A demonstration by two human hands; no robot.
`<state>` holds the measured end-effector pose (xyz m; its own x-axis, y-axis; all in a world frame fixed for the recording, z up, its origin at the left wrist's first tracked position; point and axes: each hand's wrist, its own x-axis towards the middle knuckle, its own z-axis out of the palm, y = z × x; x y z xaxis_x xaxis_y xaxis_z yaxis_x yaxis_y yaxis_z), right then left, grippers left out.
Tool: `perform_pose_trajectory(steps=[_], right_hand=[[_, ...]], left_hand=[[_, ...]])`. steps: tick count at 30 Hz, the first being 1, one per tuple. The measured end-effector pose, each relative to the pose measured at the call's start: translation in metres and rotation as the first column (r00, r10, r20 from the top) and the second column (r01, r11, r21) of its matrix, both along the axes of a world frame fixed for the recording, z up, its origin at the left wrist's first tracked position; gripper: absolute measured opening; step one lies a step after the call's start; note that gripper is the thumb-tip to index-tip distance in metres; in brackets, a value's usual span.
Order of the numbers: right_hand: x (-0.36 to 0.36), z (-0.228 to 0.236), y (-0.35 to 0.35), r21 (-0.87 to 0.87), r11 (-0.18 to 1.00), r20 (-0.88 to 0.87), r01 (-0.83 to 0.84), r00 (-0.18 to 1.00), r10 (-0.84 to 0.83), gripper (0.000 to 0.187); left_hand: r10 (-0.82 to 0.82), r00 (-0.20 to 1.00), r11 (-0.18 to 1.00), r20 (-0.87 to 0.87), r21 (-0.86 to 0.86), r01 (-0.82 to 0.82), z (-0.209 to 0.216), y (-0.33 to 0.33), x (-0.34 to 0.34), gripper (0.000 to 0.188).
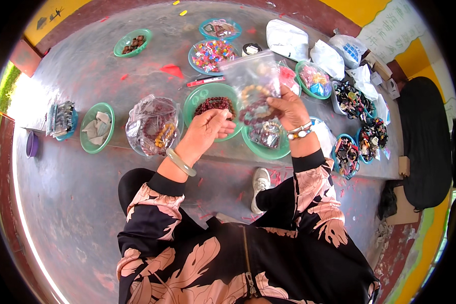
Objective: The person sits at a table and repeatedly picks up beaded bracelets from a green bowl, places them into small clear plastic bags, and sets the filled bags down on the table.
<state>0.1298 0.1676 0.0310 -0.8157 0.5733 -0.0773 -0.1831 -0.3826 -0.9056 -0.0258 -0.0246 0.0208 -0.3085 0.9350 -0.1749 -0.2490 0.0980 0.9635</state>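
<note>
In my right hand (293, 110) is a clear zip bag (251, 76), pinched by its side between thumb and fingers and raised off the ledge. Bead bracelets (256, 96), brown and dark red, show through its plastic. My left hand (207, 129) is closed, thumb against the curled fingers, in front of a green basket (193, 101) of dark red bead bracelets (215, 105). Whatever those fingers hold, if anything, is hidden. Below the raised bag sits another green basket (258, 150) with bagged bracelets (266, 134). Left of my left hand are more bagged bracelets (154, 129).
A green basket (97, 147) of pale cloth pieces stands left; another with brown round things (133, 44) lies farther back. Behind my hands are a basket of colourful packets (213, 55) and a red-and-white cutter-like tool (206, 81). White bags (287, 39) and baskets of dark bands (347, 154) crowd the right.
</note>
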Motion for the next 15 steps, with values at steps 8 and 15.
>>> perform_pose_trajectory(steps=[8,15], right_hand=[[0.053,-0.141,0.095,-0.263,0.902,0.213,0.342,0.933,-0.292,0.031],[0.049,-0.224,0.080,-0.436,0.712,0.437,0.550,0.821,-0.367,0.023]], left_hand=[[-0.083,0.987,0.995,-0.137,-0.068,0.074,-0.012,0.008,-0.001,0.035],[-0.113,0.970,0.992,-0.214,-0.072,0.100,-0.017,0.011,0.002,0.031]])
